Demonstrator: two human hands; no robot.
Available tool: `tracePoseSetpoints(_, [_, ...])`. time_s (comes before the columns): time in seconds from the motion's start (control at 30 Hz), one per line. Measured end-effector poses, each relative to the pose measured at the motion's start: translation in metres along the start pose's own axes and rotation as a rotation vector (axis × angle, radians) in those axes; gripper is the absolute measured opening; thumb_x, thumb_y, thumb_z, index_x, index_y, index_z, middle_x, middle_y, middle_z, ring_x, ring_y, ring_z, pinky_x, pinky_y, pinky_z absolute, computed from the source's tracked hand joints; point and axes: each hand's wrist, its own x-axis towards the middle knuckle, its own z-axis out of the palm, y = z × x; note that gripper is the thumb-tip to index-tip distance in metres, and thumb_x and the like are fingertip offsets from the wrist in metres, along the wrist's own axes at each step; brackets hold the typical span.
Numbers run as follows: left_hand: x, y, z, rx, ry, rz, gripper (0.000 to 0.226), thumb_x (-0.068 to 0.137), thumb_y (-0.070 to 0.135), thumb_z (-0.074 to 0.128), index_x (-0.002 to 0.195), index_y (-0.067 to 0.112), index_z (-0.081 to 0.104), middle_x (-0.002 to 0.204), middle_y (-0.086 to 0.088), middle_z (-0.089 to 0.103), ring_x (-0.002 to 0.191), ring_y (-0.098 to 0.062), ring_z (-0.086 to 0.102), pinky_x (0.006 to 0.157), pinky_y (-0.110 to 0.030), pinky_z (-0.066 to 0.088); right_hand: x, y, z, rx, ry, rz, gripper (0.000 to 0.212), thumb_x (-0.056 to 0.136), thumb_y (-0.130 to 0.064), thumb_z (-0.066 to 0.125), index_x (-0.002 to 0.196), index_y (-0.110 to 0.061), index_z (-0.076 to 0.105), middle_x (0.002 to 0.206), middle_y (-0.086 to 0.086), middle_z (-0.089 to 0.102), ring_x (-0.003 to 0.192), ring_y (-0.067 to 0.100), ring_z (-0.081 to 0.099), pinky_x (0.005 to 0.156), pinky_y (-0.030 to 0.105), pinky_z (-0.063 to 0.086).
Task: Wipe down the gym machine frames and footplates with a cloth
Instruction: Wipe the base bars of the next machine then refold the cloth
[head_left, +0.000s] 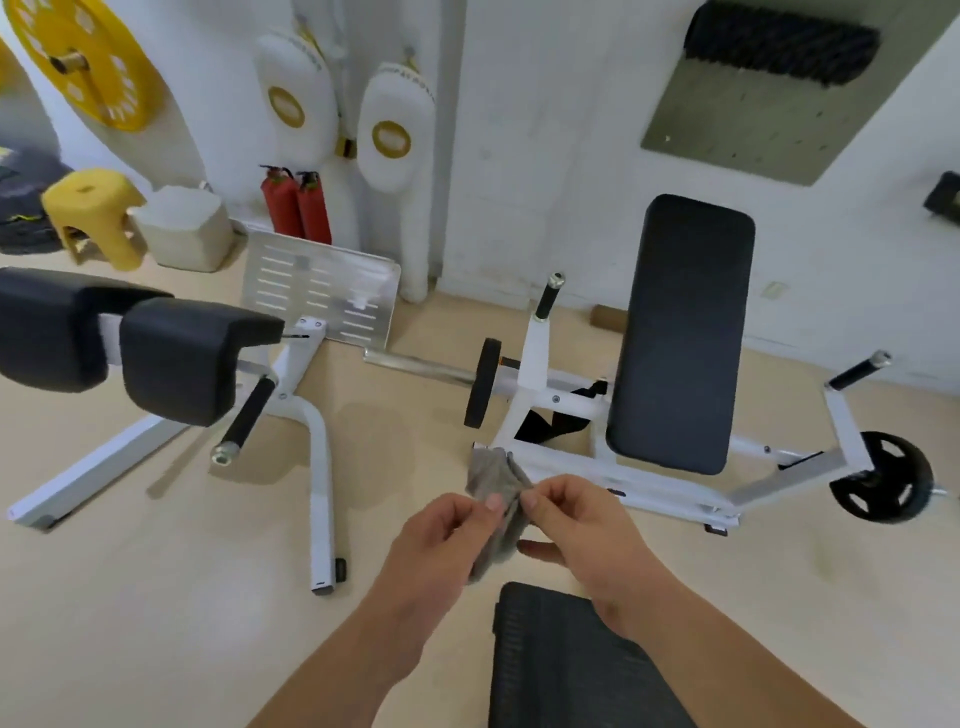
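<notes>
Beige floor (156, 597) is carrying a left frame (321, 467) and a right frame (623, 470), both white, standing well apart. Silver footplate (322, 291) is standing tilted near the wall. Yellow stool (96, 215), white bin (184, 228) and two red extinguishers (282, 205) are sitting behind. Black mat (561, 660) is lying nearest.

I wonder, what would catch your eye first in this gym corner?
Low in the centre, the left hand and right hand pinch a grey cloth between them. Behind on the right stands a white machine frame with a black back pad; a yellow weight plate sits top left.
</notes>
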Motion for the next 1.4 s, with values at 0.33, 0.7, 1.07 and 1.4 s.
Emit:
tracePoseSetpoints(0.33, [0.118, 0.059, 0.080, -0.020, 0.008, -0.018, 0.013, 0.098, 0.015, 0.068, 0.092, 0.022, 0.078, 0.092, -0.004, 0.079, 0.094, -0.027, 0.075, 0.091, -0.053, 0.059, 0.075, -0.022, -0.039, 0.446, 0.239, 0.013, 0.018, 0.107, -0.022, 0.054, 0.122, -0.025, 0.063, 0.112, 0.006, 0.076, 0.103, 0.024, 0.073, 0.085, 0.046, 0.061])
tracePoseSetpoints(0.7, [0.288, 0.115, 0.103, 0.351, 0.222, -0.111, 0.016, 0.095, 0.020, 0.056, 0.086, 0.011, 0.066, 0.090, -0.014, 0.069, 0.091, -0.035, 0.066, 0.085, -0.050, 0.058, 0.245, -0.051, -0.136, 0.356, 0.600, 0.199, 0.006, 0.099, -0.027, 0.060, 0.103, -0.023, 0.064, 0.109, 0.008, 0.068, 0.105, 0.034, 0.066, 0.094, 0.057, 0.057])
tracePoseSetpoints(1.07, [0.466, 0.120, 0.097, 0.356, 0.160, -0.232, 0.014, 0.097, 0.017, 0.056, 0.092, 0.016, 0.069, 0.092, -0.017, 0.073, 0.073, -0.024, 0.065, 0.075, -0.045, 0.061, 0.415, -0.076, -0.122, 0.238, 0.621, 0.136, 0.013, 0.102, -0.034, 0.055, 0.108, -0.023, 0.061, 0.097, -0.006, 0.068, 0.092, 0.016, 0.065, 0.075, 0.034, 0.056])
tracePoseSetpoints(1.4, [0.623, 0.072, 0.037, 0.742, -0.073, -0.152, 0.022, 0.101, 0.024, 0.056, 0.122, 0.030, 0.059, 0.120, 0.008, 0.063, 0.104, -0.015, 0.063, 0.095, -0.036, 0.055, 0.571, 0.045, -0.084, -0.878, -0.079, 0.102, 0.061, 0.111, -0.031, 0.029, 0.164, -0.023, 0.000, 0.167, -0.011, -0.015, 0.158, 0.012, -0.009, 0.128, 0.033, -0.002])
